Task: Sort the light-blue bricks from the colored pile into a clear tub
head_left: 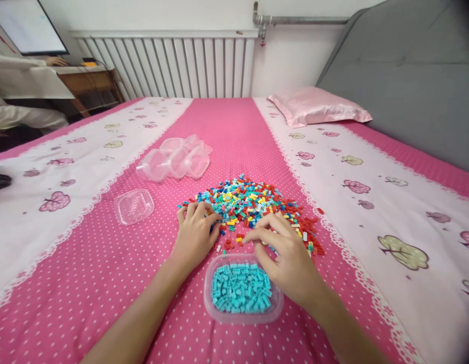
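Observation:
A heap of small coloured bricks [253, 202] in red, teal, yellow and blue lies on the pink dotted bedspread [105, 273]. My left hand [194, 232] rests on the heap's near left edge, fingers curled down onto the bricks. My right hand [285, 253] lies at the heap's near right edge, fingers bent and pinching among the bricks; what they hold is too small to make out. Just below both hands sits a clear plastic tub [219, 308] filled with teal bricks [240, 288].
A clear lid [134, 206] lies to the left. Several empty clear tubs [177, 161] are piled behind it. A pink pillow [318, 106] and grey headboard [409, 76] stand at back right, a radiator [174, 65] at the back. Another person's sleeve [26, 83] is at a desk, far left.

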The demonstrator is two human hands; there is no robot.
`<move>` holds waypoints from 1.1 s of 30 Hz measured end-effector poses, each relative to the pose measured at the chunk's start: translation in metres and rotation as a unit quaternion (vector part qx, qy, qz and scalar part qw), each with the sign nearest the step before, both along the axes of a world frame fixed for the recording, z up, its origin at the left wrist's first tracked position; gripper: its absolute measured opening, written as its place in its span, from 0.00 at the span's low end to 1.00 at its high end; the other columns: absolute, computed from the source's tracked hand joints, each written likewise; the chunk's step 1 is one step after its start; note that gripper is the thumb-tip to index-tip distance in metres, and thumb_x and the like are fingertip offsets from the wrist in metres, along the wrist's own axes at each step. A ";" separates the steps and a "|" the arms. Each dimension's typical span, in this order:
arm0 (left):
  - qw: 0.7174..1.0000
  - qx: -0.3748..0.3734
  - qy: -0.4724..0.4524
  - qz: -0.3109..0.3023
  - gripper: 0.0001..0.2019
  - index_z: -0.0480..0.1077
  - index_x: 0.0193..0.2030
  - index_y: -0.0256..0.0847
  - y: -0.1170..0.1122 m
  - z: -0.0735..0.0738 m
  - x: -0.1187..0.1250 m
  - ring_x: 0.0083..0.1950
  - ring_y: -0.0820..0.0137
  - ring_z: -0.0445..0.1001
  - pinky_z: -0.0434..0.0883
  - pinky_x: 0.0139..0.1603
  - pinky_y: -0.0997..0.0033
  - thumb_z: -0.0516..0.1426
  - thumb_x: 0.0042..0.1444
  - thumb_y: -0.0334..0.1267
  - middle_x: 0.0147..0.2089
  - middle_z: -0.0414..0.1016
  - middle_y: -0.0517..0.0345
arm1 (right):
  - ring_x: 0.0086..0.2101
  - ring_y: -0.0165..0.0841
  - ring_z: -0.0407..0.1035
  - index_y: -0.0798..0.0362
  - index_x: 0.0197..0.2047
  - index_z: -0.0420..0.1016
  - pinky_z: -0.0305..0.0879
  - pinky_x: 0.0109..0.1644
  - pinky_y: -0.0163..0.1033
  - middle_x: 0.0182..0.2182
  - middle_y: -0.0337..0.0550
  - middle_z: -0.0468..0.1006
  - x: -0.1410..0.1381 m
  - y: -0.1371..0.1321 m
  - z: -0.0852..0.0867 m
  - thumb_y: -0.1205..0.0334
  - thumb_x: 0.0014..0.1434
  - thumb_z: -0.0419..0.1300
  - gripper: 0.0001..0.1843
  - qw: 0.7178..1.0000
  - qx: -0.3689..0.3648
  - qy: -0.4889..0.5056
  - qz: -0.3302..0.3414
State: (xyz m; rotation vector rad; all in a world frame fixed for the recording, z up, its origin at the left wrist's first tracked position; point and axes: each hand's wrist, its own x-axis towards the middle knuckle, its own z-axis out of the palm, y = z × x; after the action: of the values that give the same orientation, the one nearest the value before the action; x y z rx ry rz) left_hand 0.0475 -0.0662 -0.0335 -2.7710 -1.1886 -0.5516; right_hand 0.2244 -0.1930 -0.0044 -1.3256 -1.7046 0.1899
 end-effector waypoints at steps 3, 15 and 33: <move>1.000 -0.002 -0.009 0.000 0.07 0.79 0.40 0.47 0.001 -0.001 -0.002 0.52 0.54 0.66 0.59 0.55 0.47 0.58 0.62 0.36 0.49 0.73 0.51 | 0.39 0.34 0.64 0.52 0.38 0.77 0.60 0.42 0.41 0.34 0.41 0.68 0.000 0.001 -0.001 0.78 0.60 0.53 0.15 1.000 0.003 0.001 0.006; 0.997 -0.005 -0.072 -0.031 0.06 0.76 0.39 0.45 -0.001 0.006 -0.002 0.50 0.59 0.69 0.54 0.58 0.50 0.57 0.64 0.36 0.46 0.77 0.56 | 0.39 0.35 0.64 0.51 0.38 0.77 0.61 0.43 0.41 0.34 0.41 0.69 -0.001 0.001 0.001 0.77 0.61 0.53 0.15 1.000 0.010 0.009 -0.001; 0.880 -0.250 -0.329 -0.233 0.08 0.69 0.42 0.42 -0.023 0.021 -0.009 0.36 0.72 0.76 0.72 0.37 0.74 0.63 0.60 0.40 0.38 0.76 0.59 | 0.42 0.36 0.66 0.50 0.46 0.77 0.62 0.47 0.42 0.38 0.42 0.73 0.001 0.002 0.001 0.69 0.66 0.58 0.08 0.999 -0.016 -0.027 0.017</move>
State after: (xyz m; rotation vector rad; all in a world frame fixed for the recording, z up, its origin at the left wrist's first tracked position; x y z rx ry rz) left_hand 0.0384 -0.0895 -0.0129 -3.4810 -0.7854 -1.5285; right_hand 0.2259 -0.1914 -0.0030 -1.3376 -1.7771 0.2024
